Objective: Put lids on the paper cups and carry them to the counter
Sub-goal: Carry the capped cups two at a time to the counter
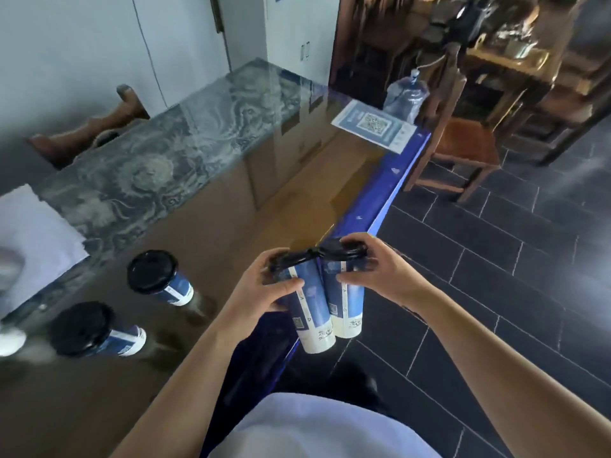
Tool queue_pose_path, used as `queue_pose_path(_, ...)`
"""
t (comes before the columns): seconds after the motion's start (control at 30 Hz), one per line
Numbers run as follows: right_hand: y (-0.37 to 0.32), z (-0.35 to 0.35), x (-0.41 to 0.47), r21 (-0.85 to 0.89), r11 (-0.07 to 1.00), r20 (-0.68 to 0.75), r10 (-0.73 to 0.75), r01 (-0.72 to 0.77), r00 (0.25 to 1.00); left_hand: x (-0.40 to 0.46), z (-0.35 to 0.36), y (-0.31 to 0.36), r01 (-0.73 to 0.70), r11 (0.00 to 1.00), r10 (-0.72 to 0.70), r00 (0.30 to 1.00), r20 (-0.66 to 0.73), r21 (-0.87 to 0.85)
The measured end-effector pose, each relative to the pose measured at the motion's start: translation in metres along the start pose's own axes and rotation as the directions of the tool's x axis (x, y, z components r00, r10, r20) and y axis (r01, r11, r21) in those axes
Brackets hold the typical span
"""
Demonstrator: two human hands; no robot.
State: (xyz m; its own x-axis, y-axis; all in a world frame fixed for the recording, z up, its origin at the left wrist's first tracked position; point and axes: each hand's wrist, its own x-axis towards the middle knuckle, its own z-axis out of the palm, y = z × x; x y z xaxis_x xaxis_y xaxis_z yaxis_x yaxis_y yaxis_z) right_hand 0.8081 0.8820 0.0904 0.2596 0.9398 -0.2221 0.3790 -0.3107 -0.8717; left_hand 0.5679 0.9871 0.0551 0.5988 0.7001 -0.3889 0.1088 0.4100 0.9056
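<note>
I hold two tall blue-and-white paper cups with black lids side by side in the air, over the counter's front edge. My left hand grips the left cup near its lid. My right hand grips the right cup the same way. The two lids touch each other. Two more lidded cups stand on the glass counter top to the left: one nearer the middle and one closer to me.
A folded white cloth lies at the counter's left end. A printed QR-code sheet lies at the far right corner. A wooden chair and a water bottle stand beyond. Dark tiled floor spreads to the right.
</note>
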Motion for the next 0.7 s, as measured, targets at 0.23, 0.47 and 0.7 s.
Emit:
queue_pose_path(0.23, -0.028, 0.017, 0.131, -0.091, 0.986, 0.297, -0.105, 0.138, 0.949, 0.038, -0.034, 0.006, -0.025, 0.995, -0.010, 0.936, -0.351, -0.096)
queue_pose_path(0.47, -0.044, 0.034, 0.250, -0.104, 0.944, 0.621, -0.184, 0.313, 0.762, 0.068, -0.038, 0.019, -0.052, 0.985, -0.072, 0.743, -0.666, -0.164)
queue_pose_path(0.7, -0.048, 0.042, 0.319, -0.033, 0.893, 0.737, -0.282, 0.450, 0.614, 0.105, -0.023, 0.026, -0.072, 0.993, -0.036, 0.553, -0.832, -0.091)
